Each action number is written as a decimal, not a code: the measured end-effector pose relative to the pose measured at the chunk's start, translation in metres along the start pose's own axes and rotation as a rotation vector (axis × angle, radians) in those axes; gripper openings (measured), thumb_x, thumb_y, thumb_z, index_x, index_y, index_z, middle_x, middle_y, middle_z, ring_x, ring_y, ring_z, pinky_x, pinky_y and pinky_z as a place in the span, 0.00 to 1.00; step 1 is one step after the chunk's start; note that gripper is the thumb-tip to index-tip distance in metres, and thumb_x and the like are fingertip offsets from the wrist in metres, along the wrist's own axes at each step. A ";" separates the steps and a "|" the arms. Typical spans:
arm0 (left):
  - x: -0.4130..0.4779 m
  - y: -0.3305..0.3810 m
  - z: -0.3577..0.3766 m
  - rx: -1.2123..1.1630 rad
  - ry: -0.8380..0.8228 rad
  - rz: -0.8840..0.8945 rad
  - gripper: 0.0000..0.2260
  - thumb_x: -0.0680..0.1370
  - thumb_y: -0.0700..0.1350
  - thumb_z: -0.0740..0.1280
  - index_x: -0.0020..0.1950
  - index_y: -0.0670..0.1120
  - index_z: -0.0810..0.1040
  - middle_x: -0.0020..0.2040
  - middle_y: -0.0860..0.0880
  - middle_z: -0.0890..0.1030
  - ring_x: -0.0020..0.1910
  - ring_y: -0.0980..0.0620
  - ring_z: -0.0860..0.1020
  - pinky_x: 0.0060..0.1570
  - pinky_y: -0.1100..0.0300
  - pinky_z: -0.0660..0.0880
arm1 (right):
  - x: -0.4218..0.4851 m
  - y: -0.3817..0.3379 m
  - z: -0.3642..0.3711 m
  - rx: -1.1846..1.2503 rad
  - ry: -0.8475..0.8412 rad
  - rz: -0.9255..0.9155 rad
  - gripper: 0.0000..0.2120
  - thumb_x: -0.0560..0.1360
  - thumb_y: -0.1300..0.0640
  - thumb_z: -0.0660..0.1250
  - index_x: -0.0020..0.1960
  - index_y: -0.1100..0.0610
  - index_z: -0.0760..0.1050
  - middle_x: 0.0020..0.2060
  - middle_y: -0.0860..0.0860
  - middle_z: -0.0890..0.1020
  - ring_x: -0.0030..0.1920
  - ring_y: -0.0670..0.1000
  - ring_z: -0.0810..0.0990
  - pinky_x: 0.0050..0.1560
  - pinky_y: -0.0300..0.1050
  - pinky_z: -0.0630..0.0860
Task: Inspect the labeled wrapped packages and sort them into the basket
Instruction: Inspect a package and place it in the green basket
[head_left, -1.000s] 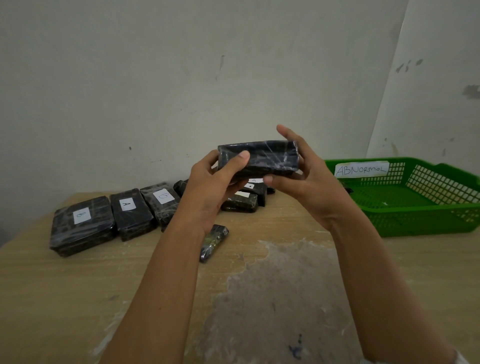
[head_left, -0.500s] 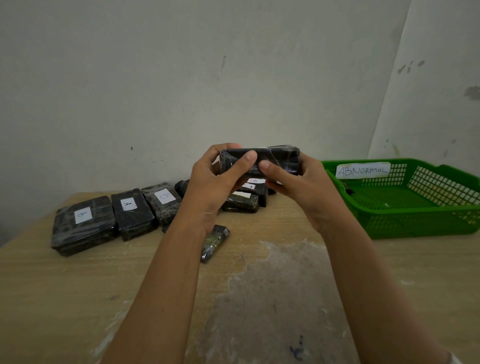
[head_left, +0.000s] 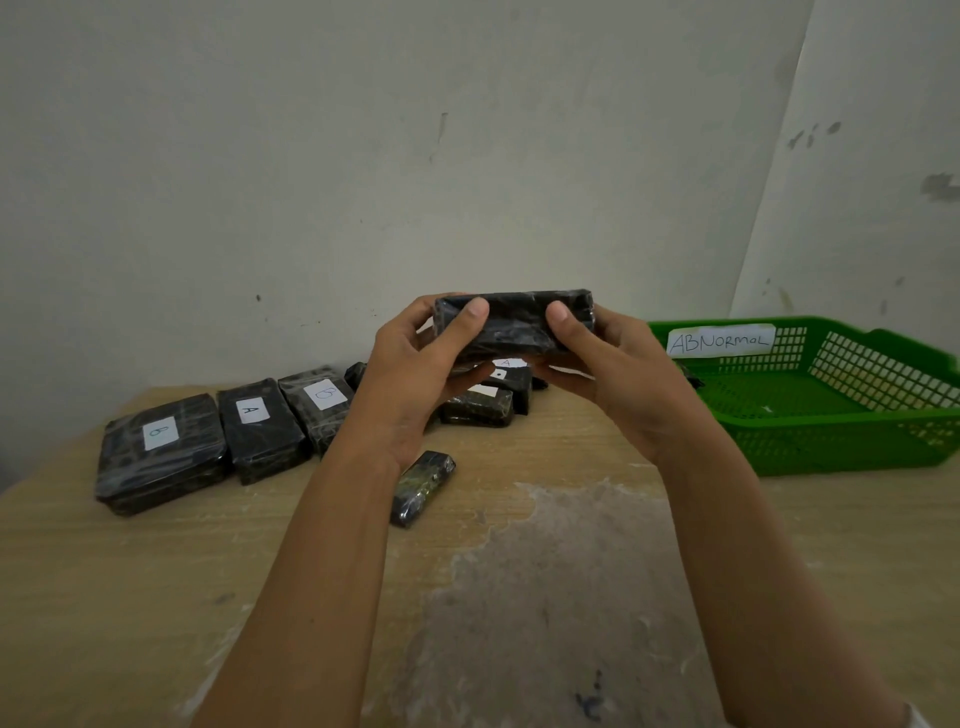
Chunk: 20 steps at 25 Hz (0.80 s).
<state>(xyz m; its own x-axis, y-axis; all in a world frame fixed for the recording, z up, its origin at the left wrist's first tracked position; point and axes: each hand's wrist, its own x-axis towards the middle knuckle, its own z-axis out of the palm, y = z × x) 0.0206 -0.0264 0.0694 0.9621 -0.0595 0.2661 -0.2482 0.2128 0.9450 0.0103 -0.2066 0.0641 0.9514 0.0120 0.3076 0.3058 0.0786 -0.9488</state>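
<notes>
Head view: pale wooden table (head_left: 130, 597) with a worn grey patch at centre near, set against a scuffed off-white wall (head_left: 311, 182). Far left, a row of flat rectangular packages in glossy black film with white labels: package marked 8 (head_left: 161, 452), package marked A (head_left: 262, 428), another labelled package (head_left: 319, 402); more stacked behind the hands. Small unlabelled wrapped bundle (head_left: 422, 487) lying alone nearer. Far right, green plastic mesh basket (head_left: 857, 415) tagged ABNORMAL; contents unclear. Held package (head_left: 514, 325) raised above the table, gripped at its ends by left hand (head_left: 415, 379) and right hand (head_left: 618, 374), thumbs pressed on its near face.
</notes>
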 end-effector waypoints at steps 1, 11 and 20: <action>0.000 0.000 0.000 0.004 0.013 0.003 0.13 0.78 0.49 0.71 0.60 0.44 0.82 0.50 0.48 0.87 0.51 0.53 0.86 0.52 0.56 0.83 | 0.000 0.001 -0.003 0.018 -0.033 0.021 0.11 0.82 0.51 0.64 0.59 0.54 0.80 0.53 0.52 0.86 0.56 0.51 0.85 0.55 0.44 0.83; -0.003 0.004 0.004 -0.041 0.016 0.015 0.08 0.79 0.45 0.70 0.57 0.45 0.82 0.53 0.46 0.85 0.50 0.52 0.85 0.46 0.61 0.82 | 0.006 0.009 -0.001 -0.482 0.206 -0.073 0.20 0.83 0.44 0.62 0.74 0.38 0.67 0.65 0.47 0.72 0.56 0.49 0.80 0.64 0.55 0.78; -0.005 0.005 0.010 -0.019 0.007 0.043 0.22 0.78 0.59 0.65 0.58 0.42 0.81 0.50 0.46 0.87 0.49 0.52 0.86 0.45 0.61 0.82 | -0.003 0.001 0.013 -0.125 -0.050 -0.120 0.17 0.80 0.52 0.68 0.69 0.48 0.78 0.61 0.49 0.82 0.50 0.47 0.87 0.50 0.40 0.83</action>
<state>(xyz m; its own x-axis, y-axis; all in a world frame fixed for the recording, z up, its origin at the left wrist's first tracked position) 0.0132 -0.0348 0.0742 0.9513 -0.0429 0.3054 -0.2877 0.2331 0.9289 0.0070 -0.1932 0.0629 0.9059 0.0599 0.4193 0.4219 -0.0417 -0.9057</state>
